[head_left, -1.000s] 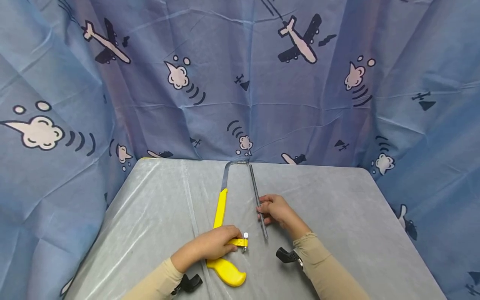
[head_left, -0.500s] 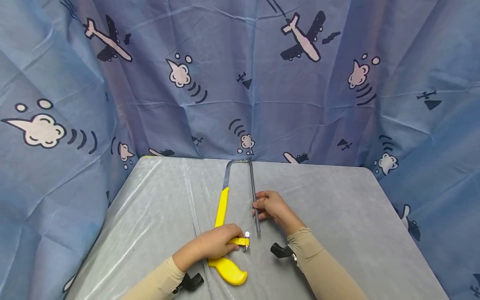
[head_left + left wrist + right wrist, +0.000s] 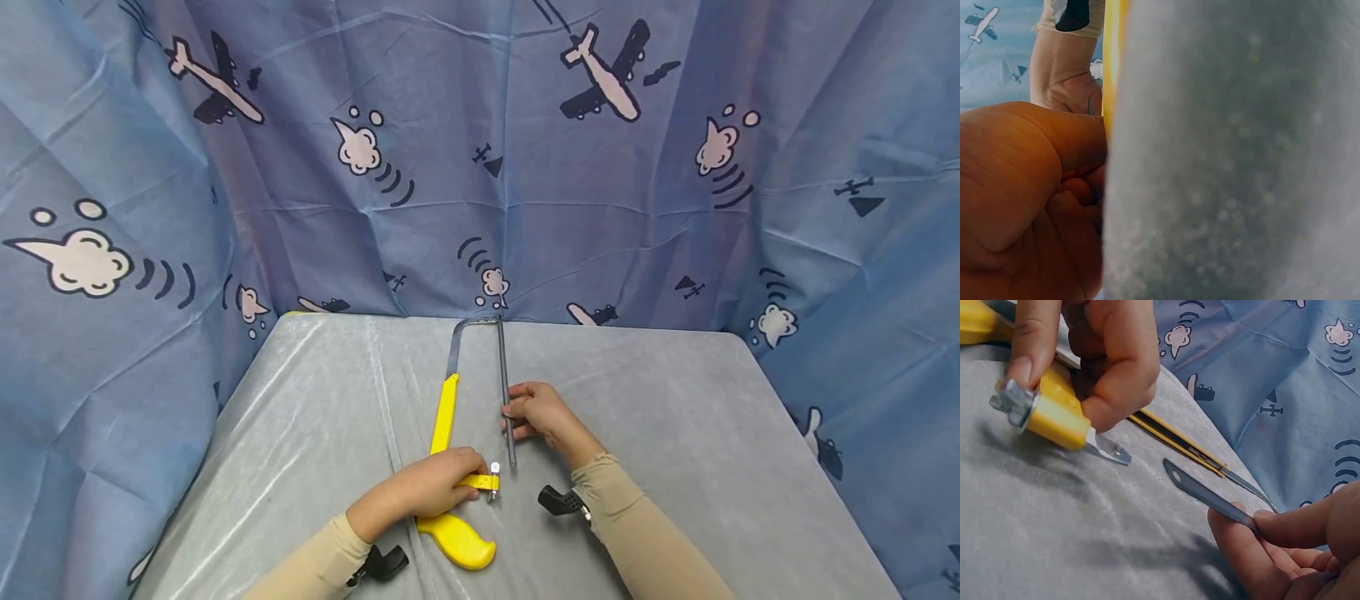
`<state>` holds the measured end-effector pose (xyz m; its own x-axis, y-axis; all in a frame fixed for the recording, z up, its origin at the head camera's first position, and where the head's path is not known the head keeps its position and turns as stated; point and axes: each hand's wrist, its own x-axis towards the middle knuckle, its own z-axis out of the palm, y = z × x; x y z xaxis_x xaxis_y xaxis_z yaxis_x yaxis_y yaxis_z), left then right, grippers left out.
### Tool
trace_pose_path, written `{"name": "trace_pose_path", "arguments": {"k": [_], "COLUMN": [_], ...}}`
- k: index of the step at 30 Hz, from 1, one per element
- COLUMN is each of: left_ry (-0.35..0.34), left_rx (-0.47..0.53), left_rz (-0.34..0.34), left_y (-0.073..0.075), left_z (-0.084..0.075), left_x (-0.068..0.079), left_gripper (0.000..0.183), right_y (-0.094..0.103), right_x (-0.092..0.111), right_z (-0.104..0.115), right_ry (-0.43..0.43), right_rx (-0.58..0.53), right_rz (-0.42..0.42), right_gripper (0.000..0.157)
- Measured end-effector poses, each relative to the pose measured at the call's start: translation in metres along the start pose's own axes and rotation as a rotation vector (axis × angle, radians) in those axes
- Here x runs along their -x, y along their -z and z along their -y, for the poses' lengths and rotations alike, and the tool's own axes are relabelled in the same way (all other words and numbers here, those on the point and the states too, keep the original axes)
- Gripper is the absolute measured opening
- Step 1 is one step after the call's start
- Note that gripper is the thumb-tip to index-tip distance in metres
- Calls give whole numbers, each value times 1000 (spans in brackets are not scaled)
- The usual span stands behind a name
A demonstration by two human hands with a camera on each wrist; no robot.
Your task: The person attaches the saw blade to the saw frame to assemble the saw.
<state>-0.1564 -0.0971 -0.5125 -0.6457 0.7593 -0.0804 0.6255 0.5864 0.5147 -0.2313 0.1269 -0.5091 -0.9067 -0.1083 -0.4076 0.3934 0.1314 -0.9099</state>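
Observation:
A hacksaw frame (image 3: 444,417) with a yellow handle (image 3: 459,546) lies on the table, its grey metal bow curving at the far end. My left hand (image 3: 438,485) grips the yellow arm in front of the handle. In the right wrist view, a metal wing nut (image 3: 1015,402) and a flat blade holder (image 3: 1109,450) show on that arm. Between thumb and fingers, my right hand (image 3: 547,414) pinches a thin grey hacksaw blade (image 3: 503,358). Its far end overlaps the bow's tip. The near end, with a hole (image 3: 1176,477), stands apart from the holder.
A grey cloth-like cover lies over the table (image 3: 660,400). Blue curtains (image 3: 420,242) with printed planes hang close behind and at both sides. Black wrist devices (image 3: 561,501) sit below each hand.
My right hand has moved left and slightly forward with the hacksaw blade, whose far end now meets the bow's tip. My left hand keeps its hold on the hacksaw frame.

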Motion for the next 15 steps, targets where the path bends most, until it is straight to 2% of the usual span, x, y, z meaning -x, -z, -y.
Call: {"name": "trace_pose_path", "arguments": {"k": [15], "left_ry": [-5], "left_rx": [-22], "left_rz": [0], "left_y": [1], "left_z": [-1], "left_x": [0], "left_gripper": [15], "right_y": [-2], "right_x": [-1], "right_z": [3], "right_ry": [-30], "right_rx": [-10], "right_rz": [13], "right_gripper": [47]}}
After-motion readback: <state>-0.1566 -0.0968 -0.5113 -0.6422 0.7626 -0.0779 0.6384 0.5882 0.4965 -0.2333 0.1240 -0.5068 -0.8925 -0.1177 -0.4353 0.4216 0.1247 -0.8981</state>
